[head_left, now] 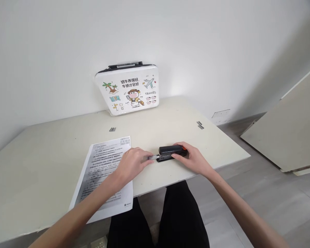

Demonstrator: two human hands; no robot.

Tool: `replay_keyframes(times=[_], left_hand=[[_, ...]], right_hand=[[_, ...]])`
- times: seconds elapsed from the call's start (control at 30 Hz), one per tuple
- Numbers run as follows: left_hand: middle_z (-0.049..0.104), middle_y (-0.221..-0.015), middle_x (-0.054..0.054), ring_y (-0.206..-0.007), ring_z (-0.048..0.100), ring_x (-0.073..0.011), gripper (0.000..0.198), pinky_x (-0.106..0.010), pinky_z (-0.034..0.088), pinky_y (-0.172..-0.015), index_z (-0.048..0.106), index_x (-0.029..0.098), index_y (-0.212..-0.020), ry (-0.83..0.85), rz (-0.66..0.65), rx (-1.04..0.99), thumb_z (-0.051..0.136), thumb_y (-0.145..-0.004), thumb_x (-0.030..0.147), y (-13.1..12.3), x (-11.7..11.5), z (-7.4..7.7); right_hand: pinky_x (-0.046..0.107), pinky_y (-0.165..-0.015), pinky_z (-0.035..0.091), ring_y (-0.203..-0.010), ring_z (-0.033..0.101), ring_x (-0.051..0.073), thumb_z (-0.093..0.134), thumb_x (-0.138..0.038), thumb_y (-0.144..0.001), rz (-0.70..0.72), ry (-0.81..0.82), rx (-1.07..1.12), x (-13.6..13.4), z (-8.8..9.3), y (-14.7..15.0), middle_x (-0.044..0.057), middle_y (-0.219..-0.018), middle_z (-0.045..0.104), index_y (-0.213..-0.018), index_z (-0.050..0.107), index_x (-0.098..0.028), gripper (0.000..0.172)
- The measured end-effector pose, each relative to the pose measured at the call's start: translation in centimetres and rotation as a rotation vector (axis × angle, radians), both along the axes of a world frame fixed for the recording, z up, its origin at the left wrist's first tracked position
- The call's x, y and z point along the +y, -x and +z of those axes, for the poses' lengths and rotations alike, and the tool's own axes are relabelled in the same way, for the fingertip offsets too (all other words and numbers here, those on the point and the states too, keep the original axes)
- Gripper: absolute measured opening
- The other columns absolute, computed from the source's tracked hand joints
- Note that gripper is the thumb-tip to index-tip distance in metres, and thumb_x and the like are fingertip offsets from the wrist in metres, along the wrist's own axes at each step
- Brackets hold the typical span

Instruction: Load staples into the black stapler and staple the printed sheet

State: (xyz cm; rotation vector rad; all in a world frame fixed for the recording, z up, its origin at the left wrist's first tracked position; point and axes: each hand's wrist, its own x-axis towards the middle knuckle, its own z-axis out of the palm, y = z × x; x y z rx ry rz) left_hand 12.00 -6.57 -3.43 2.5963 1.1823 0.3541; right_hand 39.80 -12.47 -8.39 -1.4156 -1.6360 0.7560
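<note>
A black stapler with an orange rear end lies on the cream table near its front edge. My right hand is closed around its rear half. My left hand pinches the metal staple tray that sticks out of the stapler's front. A printed paper sheet lies flat under my left forearm, reaching the table's front edge.
A white cartoon-printed case leans against the wall at the back. Loose staple strips lie at mid-left and at the right of the table. A pale board stands to the right on the grey floor.
</note>
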Motion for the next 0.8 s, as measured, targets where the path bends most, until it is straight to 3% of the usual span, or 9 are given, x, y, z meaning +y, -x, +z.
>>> replay_keyframes(times=[0.17,0.3,0.57,0.8], left_hand=[[0.080,-0.112,-0.003,-0.106,0.072,-0.0260,0.029,-0.040,0.056,-0.094,0.080,0.031,-0.115,0.042,-0.098,-0.087,0.063,-0.101,0.049,2.4,0.6,-0.3],[0.081,-0.102,-0.004,-0.097,0.072,-0.0232,0.031,-0.036,0.057,-0.088,0.081,0.031,-0.111,0.174,-0.217,-0.170,0.064,-0.099,0.054,2.9,2.3,-0.7],[0.079,-0.092,-0.002,-0.084,0.071,-0.0195,0.024,-0.027,0.052,-0.075,0.083,0.028,-0.094,0.298,-0.387,-0.230,0.082,-0.084,0.050,-1.9,6.4,-1.8],[0.074,-0.074,0.003,-0.065,0.064,-0.0137,0.026,-0.024,0.046,-0.062,0.080,0.023,-0.085,0.421,-0.347,-0.268,0.086,-0.078,0.048,-3.4,7.1,-2.4]], right_hand=[[0.042,-0.098,0.056,-0.114,0.068,0.027,0.064,-0.051,-0.095,0.006,-0.001,0.013,-0.1,0.0,-0.1,0.005,-0.125,0.073,-0.122,0.065,-0.029,0.035],[0.040,-0.095,0.056,-0.110,0.068,0.026,0.063,-0.051,-0.096,0.036,-0.012,0.029,0.0,0.0,-0.2,0.005,-0.120,0.073,-0.118,0.065,-0.028,0.032],[0.037,-0.089,0.055,-0.108,0.066,0.026,0.060,-0.050,-0.099,0.128,0.023,0.035,0.2,0.0,-0.4,0.006,-0.120,0.072,-0.121,0.064,-0.028,0.032],[0.040,-0.092,0.055,-0.107,0.066,0.027,0.059,-0.051,-0.099,0.130,0.020,0.031,0.3,0.1,-0.5,0.008,-0.118,0.072,-0.119,0.064,-0.027,0.032]])
